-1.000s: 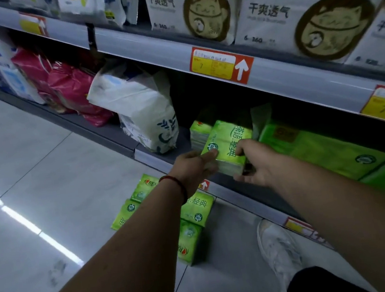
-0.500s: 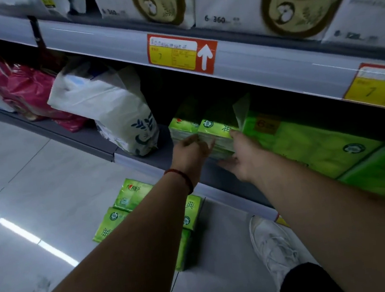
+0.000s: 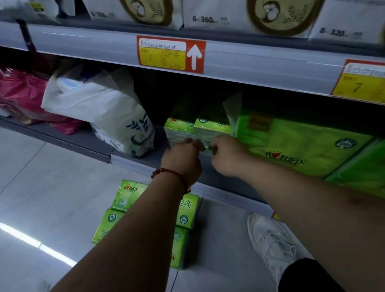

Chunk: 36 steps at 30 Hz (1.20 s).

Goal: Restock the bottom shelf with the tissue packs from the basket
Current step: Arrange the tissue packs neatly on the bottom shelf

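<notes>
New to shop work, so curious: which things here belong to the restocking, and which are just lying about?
In the job: shelved green tissue packs, green packs on the floor, bottom shelf, left hand, right hand.
Lying about: white bag, pink packs, cat-print packs.

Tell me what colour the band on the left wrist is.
Red. The wrist band is a thin cord, clearest in the head view.

Fingertips of the left grip (image 3: 183,158) and right grip (image 3: 227,154) curl out of sight against the tissue pack (image 3: 210,125); any hold is unclear. Below the left grip, the forearm (image 3: 131,250) half covers the floor packs (image 3: 129,194). The price label (image 3: 163,55) print above is unreadable.
</notes>
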Motion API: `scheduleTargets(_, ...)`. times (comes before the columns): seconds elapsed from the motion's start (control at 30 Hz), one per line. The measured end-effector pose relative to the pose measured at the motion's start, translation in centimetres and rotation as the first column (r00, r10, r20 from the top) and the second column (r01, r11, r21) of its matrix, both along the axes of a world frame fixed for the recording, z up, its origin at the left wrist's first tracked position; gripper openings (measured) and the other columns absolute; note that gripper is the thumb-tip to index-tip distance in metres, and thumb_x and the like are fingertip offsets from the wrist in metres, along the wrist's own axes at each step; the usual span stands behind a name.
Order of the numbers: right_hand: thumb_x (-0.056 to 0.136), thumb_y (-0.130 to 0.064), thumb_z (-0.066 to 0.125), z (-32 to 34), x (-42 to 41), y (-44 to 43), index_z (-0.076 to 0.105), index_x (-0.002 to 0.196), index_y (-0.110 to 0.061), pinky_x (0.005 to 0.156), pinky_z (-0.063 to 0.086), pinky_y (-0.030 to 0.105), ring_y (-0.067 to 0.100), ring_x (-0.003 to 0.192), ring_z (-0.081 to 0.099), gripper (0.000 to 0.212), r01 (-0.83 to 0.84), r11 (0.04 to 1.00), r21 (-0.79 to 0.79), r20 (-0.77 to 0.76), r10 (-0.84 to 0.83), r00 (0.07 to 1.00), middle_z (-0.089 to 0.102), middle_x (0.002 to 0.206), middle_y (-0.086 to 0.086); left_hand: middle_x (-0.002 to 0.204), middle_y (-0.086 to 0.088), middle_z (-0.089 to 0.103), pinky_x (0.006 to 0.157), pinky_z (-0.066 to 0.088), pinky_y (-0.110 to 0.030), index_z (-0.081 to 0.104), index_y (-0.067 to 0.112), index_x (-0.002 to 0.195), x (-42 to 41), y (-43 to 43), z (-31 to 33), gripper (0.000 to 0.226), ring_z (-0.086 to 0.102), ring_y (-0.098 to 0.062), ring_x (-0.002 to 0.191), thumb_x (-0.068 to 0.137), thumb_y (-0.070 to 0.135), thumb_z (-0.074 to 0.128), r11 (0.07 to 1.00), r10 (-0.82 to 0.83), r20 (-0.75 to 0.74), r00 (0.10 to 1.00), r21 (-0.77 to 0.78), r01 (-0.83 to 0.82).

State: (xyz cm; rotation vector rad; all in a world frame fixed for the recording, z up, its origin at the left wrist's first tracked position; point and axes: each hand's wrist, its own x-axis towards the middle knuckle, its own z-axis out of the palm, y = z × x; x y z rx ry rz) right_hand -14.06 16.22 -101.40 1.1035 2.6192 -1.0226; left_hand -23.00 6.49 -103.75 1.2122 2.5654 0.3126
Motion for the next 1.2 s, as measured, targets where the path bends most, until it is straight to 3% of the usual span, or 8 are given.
scheduleTargets(0.1, 0.096, -0.003, 0.056, -1.0, -0.5, 0.0, 0.059, 0.126, -0.006, 0.076, 0.04, 0.03, 0.033, 0.11, 0.059, 0.03, -0.055, 0.998, 0.031, 0.022, 0.055, 0.998, 0.06, 0.129, 0.016, 0.146, -0.007, 0.051, 0.107, 0.042, -0.048, 0.052, 0.024, 0.142, -0.1, 1.5, -0.3, 0.052, 0.048, -0.035, 0.133, 0.092, 0.01, 0.056, 0.991, -0.066, -0.058, 0.996, -0.119, 0.058)
scheduleTargets(0.2, 0.096, -0.006, 0.06, -2.0, -1.1, 0.7, 0.051, 0.142, -0.008, 0.084, 0.043, 0.031, 0.034, 0.125, 0.056, 0.047, -0.045, 0.998, 0.032, 0.023, 0.044, 0.999, 0.056, 0.142, 0.015, 0.154, -0.006, 0.042, 0.11, 0.038, -0.052, 0.045, 0.023, 0.148, -0.2, 3.2, -0.9, 0.057, 0.04, -0.036, 0.139, 0.094, 0.017, 0.06, 0.982, -0.112, -0.077, 0.991, -0.159, 0.099)
scheduleTargets(0.43, 0.098, -0.008, 0.055, -3.4, -2.7, 2.7, 0.053, 0.14, -0.002, 0.08, 0.041, 0.031, 0.039, 0.122, 0.058, 0.043, 0.024, 1.0, -0.01, -0.017, -0.025, 1.0, 0.058, 0.139, 0.021, 0.147, -0.005, 0.045, 0.105, 0.042, -0.052, 0.05, 0.023, 0.141, -2.1, 5.4, -3.0, 0.048, 0.044, -0.037, 0.13, 0.093, 0.021, 0.059, 0.993, -0.103, -0.043, 0.994, -0.058, 0.1)
scheduleTargets(0.53, 0.099, -0.009, 0.057, -3.6, -2.8, 2.5, 0.044, 0.146, 0.0, 0.081, 0.041, 0.03, 0.037, 0.125, 0.057, 0.05, 0.035, 0.999, 0.013, -0.006, -0.035, 0.999, 0.056, 0.14, 0.021, 0.146, -0.004, 0.046, 0.102, 0.044, -0.053, 0.052, 0.022, 0.137, -2.3, 5.0, -3.4, 0.047, 0.046, -0.036, 0.127, 0.092, 0.019, 0.061, 0.995, -0.094, -0.026, 0.995, -0.035, 0.093)
scheduleTargets(0.77, 0.1, -0.011, 0.058, -2.1, -2.4, 1.6, 0.041, 0.145, 0.002, 0.077, 0.036, 0.026, 0.036, 0.126, 0.056, 0.05, -0.009, 0.996, 0.083, 0.034, 0.006, 0.999, 0.055, 0.141, 0.021, 0.154, -0.006, 0.041, 0.109, 0.041, -0.054, 0.044, 0.027, 0.149, -1.9, 2.2, -1.2, 0.068, 0.04, -0.035, 0.139, 0.087, 0.003, 0.056, 0.993, -0.084, 0.012, 0.996, -0.08, 0.085)
scheduleTargets(0.93, 0.1, -0.027, 0.063, -0.6, -1.8, -0.3, 0.045, 0.138, -0.004, 0.079, 0.039, 0.029, 0.037, 0.123, 0.056, 0.049, -0.131, 0.988, 0.086, 0.054, 0.127, 0.99, 0.053, 0.14, 0.02, 0.151, -0.008, 0.047, 0.108, 0.043, -0.05, 0.049, 0.026, 0.146, -3.5, -3.6, 0.8, 0.062, 0.045, -0.035, 0.135, 0.087, 0.01, 0.063, 0.999, 0.012, -0.029, 1.0, -0.052, -0.014)
scheduleTargets(1.03, 0.098, -0.034, 0.066, 0.7, -1.5, -1.9, 0.041, 0.145, -0.005, 0.093, 0.049, 0.036, 0.038, 0.127, 0.054, 0.061, -0.171, 0.981, 0.096, 0.043, 0.167, 0.985, 0.049, 0.146, 0.02, 0.142, -0.011, 0.056, 0.099, 0.051, -0.048, 0.053, 0.021, 0.142, -4.4, -8.6, 1.1, 0.056, 0.055, -0.038, 0.125, 0.087, 0.014, 0.066, 0.993, 0.108, -0.037, 0.994, -0.053, -0.109)
scheduleTargets(1.2, 0.096, -0.042, 0.069, 0.6, -1.4, -5.9, 0.036, 0.152, -0.006, 0.096, 0.049, 0.041, 0.035, 0.124, 0.056, 0.074, -0.244, 0.97, 0.008, 0.115, 0.242, 0.963, 0.05, 0.146, 0.018, 0.139, -0.009, 0.057, 0.102, 0.05, -0.045, 0.053, 0.022, 0.14, -5.7, -18.2, -1.0, 0.055, 0.056, -0.033, 0.125, 0.087, 0.021, 0.071, 0.931, 0.303, 0.081, 0.95, -0.24, -0.276)
